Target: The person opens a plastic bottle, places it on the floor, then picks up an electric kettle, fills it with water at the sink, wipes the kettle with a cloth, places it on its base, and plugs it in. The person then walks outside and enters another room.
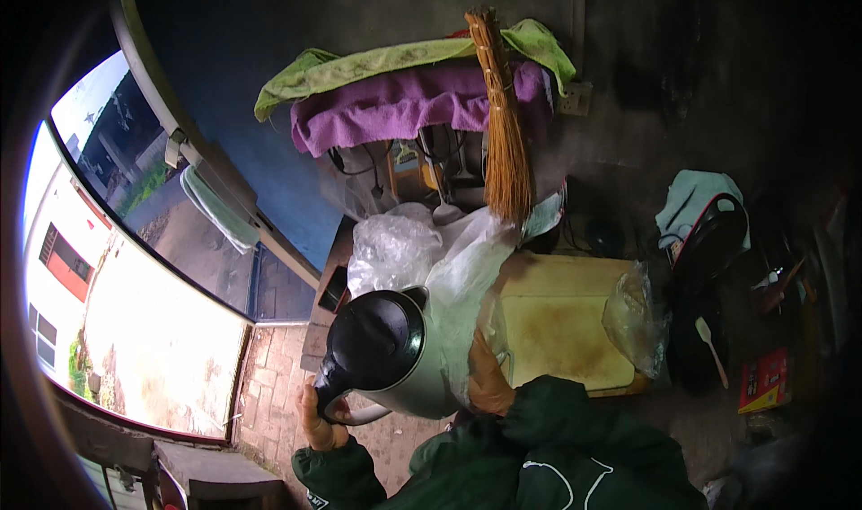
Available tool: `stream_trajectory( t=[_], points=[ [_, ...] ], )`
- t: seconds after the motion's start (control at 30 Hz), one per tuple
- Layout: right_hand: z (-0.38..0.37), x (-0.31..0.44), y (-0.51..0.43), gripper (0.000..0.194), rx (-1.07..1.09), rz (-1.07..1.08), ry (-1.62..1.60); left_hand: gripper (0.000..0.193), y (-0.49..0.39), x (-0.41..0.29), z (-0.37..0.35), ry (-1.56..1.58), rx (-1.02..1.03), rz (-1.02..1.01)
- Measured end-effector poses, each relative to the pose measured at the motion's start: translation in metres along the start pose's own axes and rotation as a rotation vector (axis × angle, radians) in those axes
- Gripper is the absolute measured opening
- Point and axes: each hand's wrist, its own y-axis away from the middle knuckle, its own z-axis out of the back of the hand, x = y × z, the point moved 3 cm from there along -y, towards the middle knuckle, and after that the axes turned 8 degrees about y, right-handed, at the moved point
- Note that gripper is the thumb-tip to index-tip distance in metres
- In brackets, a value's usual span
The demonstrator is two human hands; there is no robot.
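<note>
My left hand (321, 416) is closed around the handle of a silver electric kettle (411, 389). The kettle's black lid (375, 338) is down, and the body lies tilted with its base toward the right. Whitish translucent plastic (458, 308) lies along the kettle's right side. My right hand (489, 379) is at that side, against the plastic; its fingers are partly hidden, so its grip cannot be made out. Just right of it is a yellowish cutting board (559, 335) with a brown stain.
Behind the kettle lies a crumpled clear plastic bag (394, 247). A straw whisk broom (502, 119) leans over purple (397, 106) and green cloths (377, 69). A dark phone-like object (333, 288) rests near the left table edge. Right are a plastic bag (633, 321) and white spatula (707, 341).
</note>
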Motion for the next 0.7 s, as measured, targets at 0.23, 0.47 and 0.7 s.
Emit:
stream_trajectory(
  t=[0.23,0.47,0.7],
  points=[
    [-0.018,-0.072,-0.023,0.068,0.229,-0.360,-0.637,0.051,-0.021,-0.006,-0.024,-0.124,0.419,-0.022],
    [-0.004,-0.080,-0.056,0.049,0.420,-0.498,-0.827,0.052,-0.046,-0.002,-0.036,-0.115,0.404,0.145],
    [0.007,-0.057,-0.112,0.042,0.965,-0.376,-0.605,0.049,-0.051,0.024,-0.054,-0.189,0.522,0.290]
  ],
)
